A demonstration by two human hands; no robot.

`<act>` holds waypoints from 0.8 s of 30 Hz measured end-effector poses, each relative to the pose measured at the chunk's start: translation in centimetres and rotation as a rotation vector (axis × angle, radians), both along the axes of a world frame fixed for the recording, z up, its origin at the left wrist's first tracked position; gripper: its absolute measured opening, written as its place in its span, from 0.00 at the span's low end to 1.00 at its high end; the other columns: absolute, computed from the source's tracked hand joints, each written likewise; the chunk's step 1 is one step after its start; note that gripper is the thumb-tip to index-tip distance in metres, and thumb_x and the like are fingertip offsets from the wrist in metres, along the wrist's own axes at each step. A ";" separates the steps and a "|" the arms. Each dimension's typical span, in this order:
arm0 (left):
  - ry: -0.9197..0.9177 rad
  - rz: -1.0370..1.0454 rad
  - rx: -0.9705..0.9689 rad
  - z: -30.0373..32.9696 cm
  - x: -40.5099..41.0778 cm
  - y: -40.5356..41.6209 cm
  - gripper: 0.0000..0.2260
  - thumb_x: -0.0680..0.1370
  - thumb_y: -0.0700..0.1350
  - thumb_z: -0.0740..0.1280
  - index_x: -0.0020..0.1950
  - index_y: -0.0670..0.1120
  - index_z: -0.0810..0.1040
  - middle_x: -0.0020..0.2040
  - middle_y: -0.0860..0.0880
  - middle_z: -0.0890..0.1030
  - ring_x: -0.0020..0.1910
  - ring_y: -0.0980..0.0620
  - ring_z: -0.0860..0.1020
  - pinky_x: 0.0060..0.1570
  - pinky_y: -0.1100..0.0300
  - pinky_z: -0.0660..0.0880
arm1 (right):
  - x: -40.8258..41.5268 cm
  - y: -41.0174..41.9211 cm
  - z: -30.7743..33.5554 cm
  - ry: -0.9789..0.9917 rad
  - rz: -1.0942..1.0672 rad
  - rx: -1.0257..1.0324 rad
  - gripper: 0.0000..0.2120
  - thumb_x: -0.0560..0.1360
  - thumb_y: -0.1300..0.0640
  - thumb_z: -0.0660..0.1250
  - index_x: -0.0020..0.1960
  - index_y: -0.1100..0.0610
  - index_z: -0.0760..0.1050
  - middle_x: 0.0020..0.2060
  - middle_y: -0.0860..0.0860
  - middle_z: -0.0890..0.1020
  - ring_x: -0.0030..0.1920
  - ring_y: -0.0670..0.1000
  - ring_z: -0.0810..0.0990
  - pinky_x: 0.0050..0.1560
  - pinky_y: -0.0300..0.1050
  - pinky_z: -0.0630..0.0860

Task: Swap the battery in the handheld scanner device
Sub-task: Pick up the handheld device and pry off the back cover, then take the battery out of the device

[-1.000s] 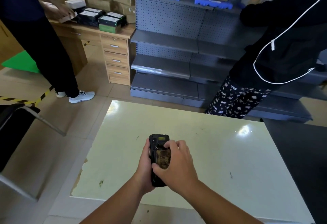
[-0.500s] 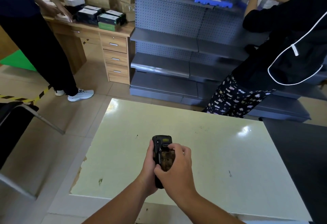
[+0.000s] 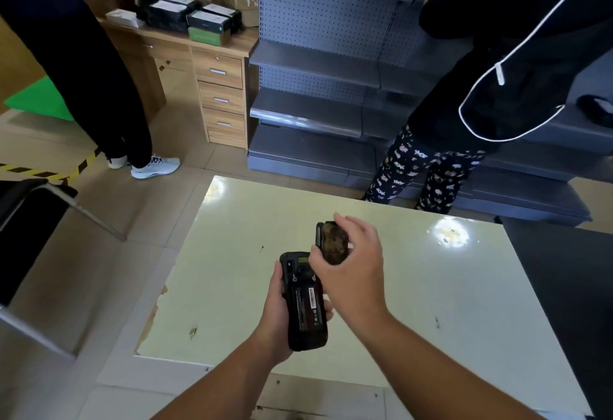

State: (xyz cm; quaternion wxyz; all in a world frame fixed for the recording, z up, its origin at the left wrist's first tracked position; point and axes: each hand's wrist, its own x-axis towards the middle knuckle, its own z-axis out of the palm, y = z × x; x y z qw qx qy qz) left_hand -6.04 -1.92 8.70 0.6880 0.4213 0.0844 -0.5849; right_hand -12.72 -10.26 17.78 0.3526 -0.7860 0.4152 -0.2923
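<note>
1. The left hand (image 3: 277, 315) was wrapped around the scanner (image 3: 303, 300), holding it back-up above the table (image 3: 431, 303), near its front edge.
2. The right hand (image 3: 351, 270) pinched the back cover (image 3: 333, 242) between thumb and fingers, just above and beyond the scanner's top end.
3. Half a second before, that cover had sat on the scanner under the right hand; now it was off and lifted clear, and the battery (image 3: 306, 303) lay bare in its bay.
4. The battery carried a white barcode sticker and lines of small print, too fine to read. A small yellowish label sat near the scanner's top, also unreadable. The cover's face looked mottled brown and worn.
5. The table was pale and glossy, with glare spots, a few dark specks and chipped edging at its left front corner.
6. Beyond it stood grey metal shelving (image 3: 318, 64) with a pegboard back, and a wooden desk (image 3: 219, 87) with drawers, stacked with boxes.
7. One bystander in dark trousers (image 3: 93, 64) stood at the desk, another in patterned trousers (image 3: 428, 167) at the shelving. Yellow-black tape (image 3: 49, 172) ran across the tiled floor.
</note>
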 end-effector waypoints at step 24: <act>0.161 -0.042 0.071 -7.3 3.4 -0.1 0.38 0.79 0.72 0.48 0.62 0.44 0.83 0.54 0.36 0.84 0.50 0.34 0.83 0.50 0.47 0.80 | -3.0 -6.9 -23.2 0.900 0.067 -0.036 0.26 0.77 0.51 0.67 0.71 0.60 0.68 0.65 0.60 0.73 0.60 0.62 0.71 0.57 0.58 0.75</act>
